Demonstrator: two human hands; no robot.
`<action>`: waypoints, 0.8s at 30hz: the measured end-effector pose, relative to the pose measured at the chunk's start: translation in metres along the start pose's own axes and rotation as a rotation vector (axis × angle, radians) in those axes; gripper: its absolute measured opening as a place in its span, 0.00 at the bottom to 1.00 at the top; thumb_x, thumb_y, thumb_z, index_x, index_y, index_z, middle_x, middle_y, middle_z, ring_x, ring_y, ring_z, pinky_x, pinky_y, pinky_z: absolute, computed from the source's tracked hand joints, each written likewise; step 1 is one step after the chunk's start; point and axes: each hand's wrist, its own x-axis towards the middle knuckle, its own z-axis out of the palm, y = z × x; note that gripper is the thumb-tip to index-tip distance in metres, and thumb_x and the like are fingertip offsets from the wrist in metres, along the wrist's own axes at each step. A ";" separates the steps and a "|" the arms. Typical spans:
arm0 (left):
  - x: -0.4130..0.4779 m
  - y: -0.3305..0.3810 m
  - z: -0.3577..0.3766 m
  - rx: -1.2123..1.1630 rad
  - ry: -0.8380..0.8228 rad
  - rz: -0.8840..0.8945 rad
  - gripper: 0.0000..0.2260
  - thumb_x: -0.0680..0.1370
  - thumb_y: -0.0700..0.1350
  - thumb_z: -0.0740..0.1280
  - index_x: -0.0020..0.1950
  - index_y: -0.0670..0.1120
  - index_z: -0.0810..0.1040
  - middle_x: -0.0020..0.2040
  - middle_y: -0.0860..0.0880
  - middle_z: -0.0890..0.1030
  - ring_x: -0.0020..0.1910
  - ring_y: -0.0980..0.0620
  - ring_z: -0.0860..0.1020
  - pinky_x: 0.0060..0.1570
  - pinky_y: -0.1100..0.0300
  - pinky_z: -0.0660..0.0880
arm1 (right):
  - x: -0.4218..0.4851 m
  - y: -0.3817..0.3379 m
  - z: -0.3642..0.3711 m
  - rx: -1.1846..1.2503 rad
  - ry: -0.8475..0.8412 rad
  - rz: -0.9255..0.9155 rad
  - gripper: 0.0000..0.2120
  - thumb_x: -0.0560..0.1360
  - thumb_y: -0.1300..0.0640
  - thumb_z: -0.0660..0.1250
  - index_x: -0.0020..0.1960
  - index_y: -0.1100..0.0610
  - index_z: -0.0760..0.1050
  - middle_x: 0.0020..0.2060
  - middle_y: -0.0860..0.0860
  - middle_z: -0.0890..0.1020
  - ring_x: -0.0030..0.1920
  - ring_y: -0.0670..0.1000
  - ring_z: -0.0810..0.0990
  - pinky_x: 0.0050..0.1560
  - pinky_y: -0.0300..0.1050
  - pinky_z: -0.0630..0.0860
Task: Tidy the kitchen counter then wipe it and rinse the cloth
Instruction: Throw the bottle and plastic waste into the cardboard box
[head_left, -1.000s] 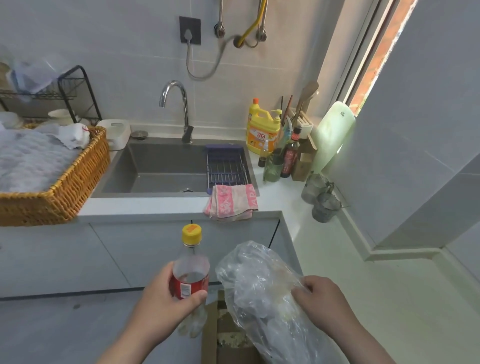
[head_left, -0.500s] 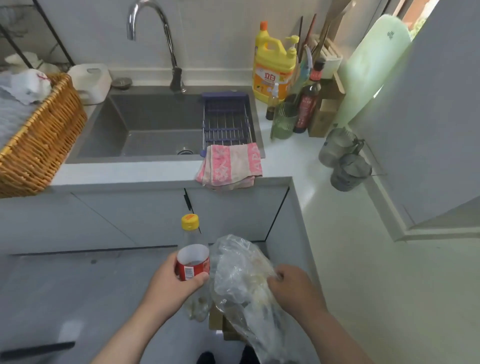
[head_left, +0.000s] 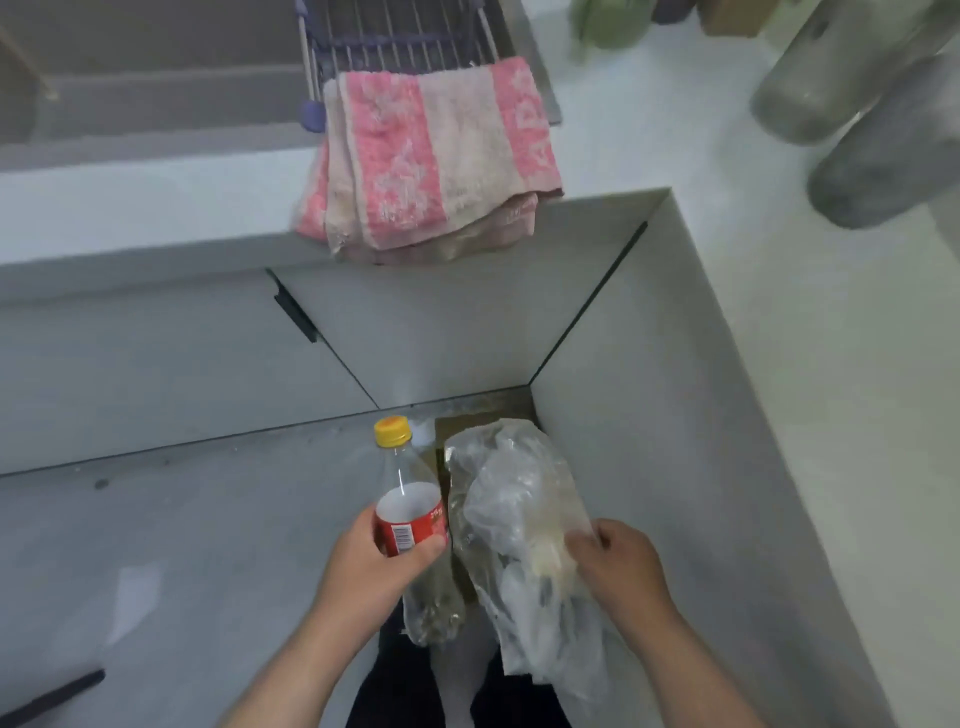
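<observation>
Lowered since the earlier frames, both hands now hang near the floor beside the brown cardboard box. Left hand grips a clear plastic bottle with yellow cap and red label; right hand pinches a crumpled clear plastic bag. Step in hand: discarding tabletop rubbish. Next: release both over the box. The pink-and-white striped cloth waits above the box, draped over the tabletop edge.

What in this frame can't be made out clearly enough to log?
Head view only:
- Contents of the plastic bag held by the right hand: crumpled film hides them.
- Brown box on the floor: mostly behind the bag and the bottle in the left hand.
- Two jars: blurred, cut by the right edge.
</observation>
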 end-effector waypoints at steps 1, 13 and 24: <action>0.017 -0.011 0.005 0.011 -0.016 -0.008 0.17 0.68 0.45 0.78 0.54 0.55 0.78 0.47 0.54 0.84 0.45 0.60 0.82 0.42 0.65 0.74 | 0.013 0.010 0.011 0.011 0.002 0.020 0.15 0.73 0.58 0.67 0.29 0.55 0.69 0.24 0.46 0.72 0.26 0.45 0.69 0.27 0.38 0.64; 0.195 -0.175 0.094 0.031 -0.141 -0.151 0.23 0.67 0.51 0.79 0.59 0.55 0.75 0.49 0.57 0.83 0.47 0.60 0.81 0.43 0.64 0.76 | 0.165 0.148 0.137 -0.018 0.150 0.078 0.15 0.74 0.59 0.68 0.31 0.58 0.70 0.26 0.49 0.71 0.27 0.46 0.68 0.29 0.41 0.65; 0.288 -0.281 0.177 -0.038 -0.204 -0.344 0.29 0.64 0.61 0.76 0.62 0.55 0.75 0.52 0.55 0.83 0.51 0.53 0.82 0.56 0.49 0.77 | 0.259 0.230 0.204 -0.048 0.106 0.112 0.06 0.77 0.52 0.67 0.41 0.50 0.79 0.35 0.48 0.81 0.37 0.49 0.81 0.34 0.43 0.78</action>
